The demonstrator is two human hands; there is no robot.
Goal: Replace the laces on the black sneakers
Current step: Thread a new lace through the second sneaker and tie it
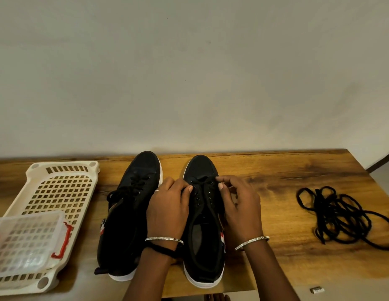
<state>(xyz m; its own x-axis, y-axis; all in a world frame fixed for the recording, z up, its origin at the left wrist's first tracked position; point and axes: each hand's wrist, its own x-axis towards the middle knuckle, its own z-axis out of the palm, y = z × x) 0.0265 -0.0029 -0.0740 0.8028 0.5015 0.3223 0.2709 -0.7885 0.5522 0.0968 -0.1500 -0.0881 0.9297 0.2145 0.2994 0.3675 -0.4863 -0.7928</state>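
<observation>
**Both hands on the lace at the toe eyelets**

Here we are at the right sneaker [203, 235], standing on the worktop [276, 181] with its toe pointing away from the person. Its partner, the left sneaker [128, 213], is just beside it and laced across. The left hand [167, 211] and the right hand [241, 207] sit either side of the tongue. Each one's fingers [190, 189] are closed in a pinch on the lace [203, 183], up by the toe-end eyelets. Only that far row looks crossed; the eyelets nearer the ankle show bare, with lace running loose along the opening. My read is that this shoe is only a row or so in, though I cannot tell whether the lace is going in or coming out. To do it well, level the two ends first and pull the crossing flat against the tongue. Then feed each tip through the next eyelet from the same side every time, snugging row by row, and watch for twists. A heap of loose laces [341, 216] lies well apart to the right; a white basket [59, 187] and a clear box [24, 242] sit at the left
</observation>
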